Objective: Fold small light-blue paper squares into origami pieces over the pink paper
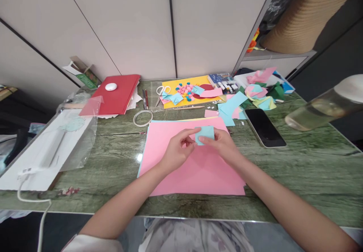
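A small light blue paper square [207, 132] is held up over a stack of large pink sheets [181, 176]. My right hand [222, 144] pinches it at its right side, with the thumb across its front. At the square's left edge is my left hand [180, 148], its index fingertip touching the upper left corner and its thumb and other fingers curled together just below. Blue and yellow sheet edges show under the pink stack.
Behind the stack lie a tape roll [143, 118], scissors [163, 90], a yellow sheet [170, 84] with small pink and blue pieces, and blue paper scraps [227, 110]. A phone [265, 127] and a bottle [320, 104] stand right; a red folder [119, 89] lies left.
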`<action>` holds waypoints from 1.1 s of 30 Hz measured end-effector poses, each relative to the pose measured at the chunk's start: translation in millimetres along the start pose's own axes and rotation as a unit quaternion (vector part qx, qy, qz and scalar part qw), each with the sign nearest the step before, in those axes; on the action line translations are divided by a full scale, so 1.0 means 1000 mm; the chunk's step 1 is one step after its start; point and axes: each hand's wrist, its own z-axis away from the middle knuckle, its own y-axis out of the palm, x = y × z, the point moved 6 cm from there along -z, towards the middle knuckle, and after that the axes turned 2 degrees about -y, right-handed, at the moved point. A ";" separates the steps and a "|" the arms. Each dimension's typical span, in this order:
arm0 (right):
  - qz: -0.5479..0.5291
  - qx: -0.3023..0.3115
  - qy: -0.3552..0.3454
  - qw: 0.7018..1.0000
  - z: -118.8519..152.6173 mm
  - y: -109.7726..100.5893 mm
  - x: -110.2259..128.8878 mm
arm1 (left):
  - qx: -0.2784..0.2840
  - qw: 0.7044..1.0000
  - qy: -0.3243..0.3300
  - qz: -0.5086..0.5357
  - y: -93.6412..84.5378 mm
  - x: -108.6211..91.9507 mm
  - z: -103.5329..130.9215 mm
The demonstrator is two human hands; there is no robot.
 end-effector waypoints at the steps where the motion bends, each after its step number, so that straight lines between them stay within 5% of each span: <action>1: 0.011 -0.003 -0.006 1.000 0.000 0.000 0.000 | 0.000 1.000 -0.004 0.001 0.000 0.001 0.000; 20: -0.004 -0.051 0.002 0.999 -0.002 -0.009 0.000 | 0.006 0.979 -0.068 0.192 -0.004 0.012 -0.007; 33: 0.029 -0.048 -0.022 0.998 0.000 -0.002 0.003 | -0.024 0.987 -0.092 0.128 -0.003 0.016 -0.006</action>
